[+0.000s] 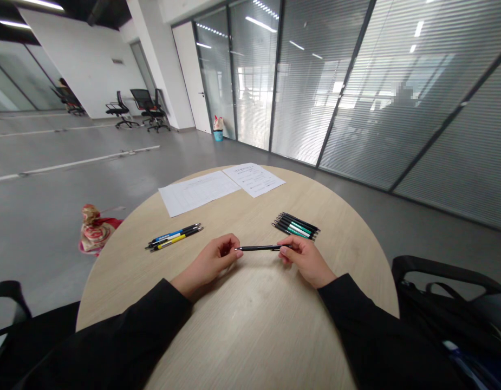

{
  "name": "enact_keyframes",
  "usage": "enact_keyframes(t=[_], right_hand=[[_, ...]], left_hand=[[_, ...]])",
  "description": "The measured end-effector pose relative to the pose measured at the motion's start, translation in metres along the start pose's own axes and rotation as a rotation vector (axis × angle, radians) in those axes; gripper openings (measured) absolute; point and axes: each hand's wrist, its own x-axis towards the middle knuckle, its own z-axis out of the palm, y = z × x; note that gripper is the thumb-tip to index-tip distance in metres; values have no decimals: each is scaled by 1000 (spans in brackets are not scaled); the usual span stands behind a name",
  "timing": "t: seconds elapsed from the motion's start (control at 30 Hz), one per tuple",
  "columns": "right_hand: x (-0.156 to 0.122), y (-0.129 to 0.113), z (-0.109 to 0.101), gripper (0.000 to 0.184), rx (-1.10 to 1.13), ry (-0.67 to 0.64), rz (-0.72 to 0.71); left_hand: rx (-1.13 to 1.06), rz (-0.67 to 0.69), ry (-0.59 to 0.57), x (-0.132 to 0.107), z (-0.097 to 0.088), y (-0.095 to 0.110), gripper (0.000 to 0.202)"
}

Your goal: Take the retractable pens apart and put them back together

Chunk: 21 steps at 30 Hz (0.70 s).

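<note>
Held level just above the round wooden table (250, 319) is a slim black pen (258, 248). My left hand (212, 260) pinches its left end, which looks metallic. Near the pen's right end, my right hand (305, 259) grips it between thumb and fingers. Beyond my right hand lies a row of several pens (297, 225), black with green or white parts, side by side. To the left of my left hand rests a smaller group of pens (175, 236), with blue, white and yellow barrels.
Two printed paper sheets (201, 190) lie at the table's far side. On the floor at left sits a red and tan bag (96, 230). A black chair (441, 265) with a dark bag stands close at right, another chair armrest (8, 298) at left.
</note>
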Motion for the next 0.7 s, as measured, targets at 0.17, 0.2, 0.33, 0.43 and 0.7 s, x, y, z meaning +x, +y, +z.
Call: enact_keyframes(t=[0.17,0.2,0.33,0.43,0.7], right_hand=[[0,-1,1,36,-6,7,1],[0,-2,1,36,-7,9,0],[0,-2,1,35,-4,12,-9],[0,-2,1,34,-5,13,-11],[1,0,0,33,-36,3,-21]], left_hand=[[53,56,-1,2,0,-4,29],[77,57,4,2,-1,-5,30],[242,87,46,0,-2,-2,31],[353,136,17,-1,-2,3,36],[269,-16,-44,-1,-2,-2,53]])
